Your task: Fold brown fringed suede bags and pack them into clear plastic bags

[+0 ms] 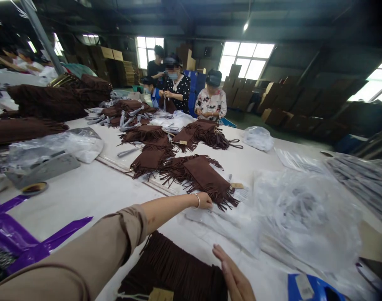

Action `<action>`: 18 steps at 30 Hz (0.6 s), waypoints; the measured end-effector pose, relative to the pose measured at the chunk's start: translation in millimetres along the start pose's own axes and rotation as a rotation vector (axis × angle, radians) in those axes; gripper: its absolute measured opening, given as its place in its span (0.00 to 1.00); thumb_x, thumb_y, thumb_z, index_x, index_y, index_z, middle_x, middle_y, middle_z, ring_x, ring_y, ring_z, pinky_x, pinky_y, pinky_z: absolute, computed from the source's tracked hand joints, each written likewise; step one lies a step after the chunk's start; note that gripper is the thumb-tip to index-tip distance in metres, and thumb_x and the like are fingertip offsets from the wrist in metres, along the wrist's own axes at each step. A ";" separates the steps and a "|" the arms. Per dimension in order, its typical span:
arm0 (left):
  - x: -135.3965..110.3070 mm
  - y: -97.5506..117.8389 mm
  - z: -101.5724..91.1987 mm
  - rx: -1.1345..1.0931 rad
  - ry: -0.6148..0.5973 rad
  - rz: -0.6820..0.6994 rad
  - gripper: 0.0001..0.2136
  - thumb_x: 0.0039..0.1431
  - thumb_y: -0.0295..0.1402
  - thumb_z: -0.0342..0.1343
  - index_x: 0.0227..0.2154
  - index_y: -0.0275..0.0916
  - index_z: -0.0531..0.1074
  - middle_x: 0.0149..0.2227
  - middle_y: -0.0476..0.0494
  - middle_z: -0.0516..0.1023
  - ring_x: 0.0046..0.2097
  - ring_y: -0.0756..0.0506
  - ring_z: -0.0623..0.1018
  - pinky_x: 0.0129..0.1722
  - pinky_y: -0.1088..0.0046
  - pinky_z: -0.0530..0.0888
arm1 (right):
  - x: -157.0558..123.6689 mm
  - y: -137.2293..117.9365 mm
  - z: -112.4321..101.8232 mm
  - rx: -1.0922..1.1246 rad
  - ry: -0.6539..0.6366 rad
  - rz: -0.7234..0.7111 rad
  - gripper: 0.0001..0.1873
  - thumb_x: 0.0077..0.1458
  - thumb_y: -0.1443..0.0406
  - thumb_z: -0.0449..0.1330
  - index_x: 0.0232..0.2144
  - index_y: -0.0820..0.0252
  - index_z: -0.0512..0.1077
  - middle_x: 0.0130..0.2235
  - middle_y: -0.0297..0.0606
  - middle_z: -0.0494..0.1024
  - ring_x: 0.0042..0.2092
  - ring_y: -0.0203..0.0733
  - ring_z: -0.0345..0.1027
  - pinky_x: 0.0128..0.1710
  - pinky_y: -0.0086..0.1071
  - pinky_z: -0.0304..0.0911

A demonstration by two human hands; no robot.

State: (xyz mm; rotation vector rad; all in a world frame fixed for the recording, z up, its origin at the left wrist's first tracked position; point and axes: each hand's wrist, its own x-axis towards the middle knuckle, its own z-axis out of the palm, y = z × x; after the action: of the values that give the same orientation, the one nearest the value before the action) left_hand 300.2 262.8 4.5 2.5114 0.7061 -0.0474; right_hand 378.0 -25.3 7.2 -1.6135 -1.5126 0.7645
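Observation:
My left hand (205, 201) reaches out over the table with its fingers curled closed on the near edge of a clear plastic bag (224, 223). Just beyond it lies a brown fringed pouch (206, 173) with a small tan tag. In front of me is another brown fringed bag (181, 263), flat on the table, with a tan tag (161, 294) and a white string at its bottom edge. Along the right side of this bag rests my right hand (233, 274), fingers stretched out, holding nothing.
More brown fringed pouches (153, 156) lie further across the white table (115, 200). Crumpled clear plastic (303, 217) spreads at right, near a blue object (313, 288). A tape roll (34, 188) and purple plastic (18, 234) are at left. Several people work across the table.

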 end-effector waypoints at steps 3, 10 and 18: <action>1.7 -5.4 -2.2 -0.134 0.027 -0.091 0.09 0.52 0.33 0.56 0.31 0.37 0.79 0.25 0.50 0.77 0.30 0.50 0.73 0.31 0.80 0.66 | 37.4 -8.6 -25.1 0.078 0.201 0.176 0.23 0.58 0.52 0.49 0.50 0.53 0.70 0.54 0.38 0.69 0.58 0.45 0.58 0.60 0.42 0.51; 1.0 -5.9 4.8 -0.462 0.098 -0.261 0.10 0.44 0.37 0.63 0.26 0.34 0.77 0.19 0.52 0.72 0.24 0.53 0.68 0.24 0.80 0.64 | 101.5 47.2 -15.4 0.135 0.247 0.286 0.26 0.49 0.48 0.54 0.42 0.59 0.75 0.48 0.42 0.74 0.54 0.51 0.63 0.59 0.46 0.50; -3.4 -13.8 -1.7 -0.723 0.092 -0.267 0.14 0.43 0.43 0.64 0.21 0.35 0.73 0.20 0.55 0.71 0.23 0.55 0.65 0.24 0.81 0.64 | 100.1 58.5 -17.3 0.162 0.231 0.351 0.29 0.49 0.46 0.53 0.44 0.59 0.74 0.49 0.40 0.74 0.55 0.48 0.62 0.58 0.41 0.52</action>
State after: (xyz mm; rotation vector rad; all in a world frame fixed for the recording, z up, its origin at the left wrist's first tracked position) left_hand 290.2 272.1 -0.1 1.7315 0.8987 0.1962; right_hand 434.1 72.2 -25.6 -1.7963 -0.9919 0.8322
